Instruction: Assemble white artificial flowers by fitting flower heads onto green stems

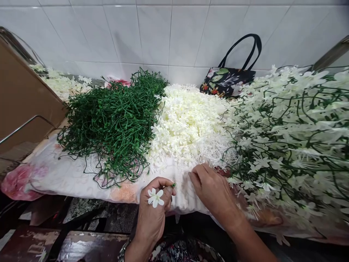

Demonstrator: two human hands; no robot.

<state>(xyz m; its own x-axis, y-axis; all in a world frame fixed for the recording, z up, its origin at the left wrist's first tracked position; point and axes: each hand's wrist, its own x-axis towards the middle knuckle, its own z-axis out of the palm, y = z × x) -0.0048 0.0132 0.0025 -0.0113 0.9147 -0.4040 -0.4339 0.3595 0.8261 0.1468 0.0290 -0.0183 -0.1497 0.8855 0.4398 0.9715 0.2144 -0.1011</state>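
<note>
My left hand (154, 205) is closed in a pinch on a green plastic flower stem (173, 185), whose tip pokes out past the thumb and forefinger. One white artificial flower (155, 197) shows against the back of that hand. To its right, my right hand (211, 187) hovers over the cloth with thumb and fingertips drawn together; whatever they may hold is hidden. Just beyond the right hand lie thin white stamens (215, 149). Behind them spreads a heap of loose white petals (188, 120). A tangled pile of green stems (114, 120) lies to the left.
Assembled white flowers on green stems (294, 145) fill the right side. A black floral handbag (227, 82) leans against the tiled wall (152, 32). At left stands a brown cardboard panel (24, 87). The floral cloth (81, 182) drops at the table's front edge.
</note>
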